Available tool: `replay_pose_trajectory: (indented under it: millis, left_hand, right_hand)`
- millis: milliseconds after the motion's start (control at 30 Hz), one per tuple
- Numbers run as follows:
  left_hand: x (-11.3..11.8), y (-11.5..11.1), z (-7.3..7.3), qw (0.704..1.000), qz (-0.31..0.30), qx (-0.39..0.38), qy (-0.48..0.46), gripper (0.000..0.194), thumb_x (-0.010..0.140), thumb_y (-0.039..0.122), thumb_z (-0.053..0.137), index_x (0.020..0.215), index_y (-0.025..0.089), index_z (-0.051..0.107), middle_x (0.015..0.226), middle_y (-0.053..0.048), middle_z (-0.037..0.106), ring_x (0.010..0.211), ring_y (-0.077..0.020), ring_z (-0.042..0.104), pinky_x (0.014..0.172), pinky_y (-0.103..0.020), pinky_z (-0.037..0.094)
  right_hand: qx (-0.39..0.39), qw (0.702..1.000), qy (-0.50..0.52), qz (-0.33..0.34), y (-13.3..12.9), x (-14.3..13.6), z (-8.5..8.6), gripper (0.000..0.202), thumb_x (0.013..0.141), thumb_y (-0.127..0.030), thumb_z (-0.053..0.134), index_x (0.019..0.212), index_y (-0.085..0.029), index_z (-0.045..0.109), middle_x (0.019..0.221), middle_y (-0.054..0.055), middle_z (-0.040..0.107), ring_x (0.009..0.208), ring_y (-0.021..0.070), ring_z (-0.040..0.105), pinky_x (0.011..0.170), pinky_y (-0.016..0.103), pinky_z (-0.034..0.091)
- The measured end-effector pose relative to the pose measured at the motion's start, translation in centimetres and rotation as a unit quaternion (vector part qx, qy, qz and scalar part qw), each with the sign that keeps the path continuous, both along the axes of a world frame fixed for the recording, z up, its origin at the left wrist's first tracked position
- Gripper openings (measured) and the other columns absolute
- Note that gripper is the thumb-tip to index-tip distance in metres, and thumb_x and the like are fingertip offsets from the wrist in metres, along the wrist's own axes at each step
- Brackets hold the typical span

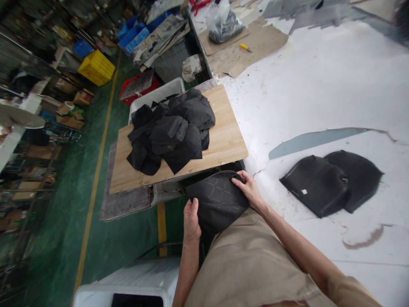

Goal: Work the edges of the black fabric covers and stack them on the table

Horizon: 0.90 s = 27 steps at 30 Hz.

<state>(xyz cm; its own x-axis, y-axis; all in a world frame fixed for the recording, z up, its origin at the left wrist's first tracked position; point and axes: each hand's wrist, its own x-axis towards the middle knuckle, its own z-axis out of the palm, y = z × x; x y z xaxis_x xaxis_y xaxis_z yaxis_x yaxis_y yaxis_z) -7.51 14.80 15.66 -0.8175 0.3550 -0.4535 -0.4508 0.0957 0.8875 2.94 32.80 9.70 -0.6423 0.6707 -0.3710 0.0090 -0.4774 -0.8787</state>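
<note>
A dark fabric piece with faint light diamond-shaped lines is stretched between my hands in front of my body. My left hand grips its left edge, thumb up. At its upper right edge, my right hand pinches the cloth between thumb and fingers. Just beyond lies a crumpled heap of black fabric pieces on a wooden board. Two black padded pieces overlap on the white table to the right, one bearing a small white tag.
The white table holds a blue-grey scrap, a yellow cutter and a plastic bag. A white bin stands at the lower left. Red and yellow crates sit on the green floor.
</note>
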Motion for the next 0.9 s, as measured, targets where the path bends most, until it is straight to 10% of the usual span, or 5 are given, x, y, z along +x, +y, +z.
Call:
replay_pose_trajectory:
  millis: [367,533,900]
  left_hand:
    - [-0.2,-0.8,-1.0,1.0,0.003,0.002,0.003,0.047,0.08,0.046,0.068,0.117,0.018,0.066,0.111,-0.01,0.072,0.106,-0.0244,0.067,0.092,-0.036,0.054]
    - [-0.2,-0.8,-1.4,1.0,0.013,-0.012,0.006,0.049,0.076,0.051,0.07,0.113,0.019,0.068,0.109,-0.009,0.073,0.104,-0.024,0.068,0.09,-0.035,0.055]
    - [-0.9,-1.2,-0.9,1.0,-0.009,0.018,0.011,0.041,0.078,0.045,0.07,0.108,0.018,0.068,0.106,-0.009,0.073,0.106,-0.023,0.066,0.093,-0.034,0.052]
  right_hand:
    - [0.133,0.991,-0.008,-0.023,-0.2,0.6,0.5,0.039,0.082,-0.042,0.067,0.115,-0.027,0.054,0.108,0.004,0.063,0.092,0.0205,0.06,0.079,0.031,0.048]
    - [0.225,0.974,-0.013,-0.021,-0.3,0.7,0.7,0.021,0.081,-0.042,0.067,0.092,-0.025,0.06,0.116,0.006,0.061,0.106,0.0247,0.057,0.087,0.034,0.046]
    - [0.042,0.999,-0.027,0.008,0.4,1.1,2.2,0.036,0.074,-0.054,0.071,0.067,-0.022,0.059,0.061,-0.001,0.053,0.057,0.0135,0.044,0.053,0.026,0.033]
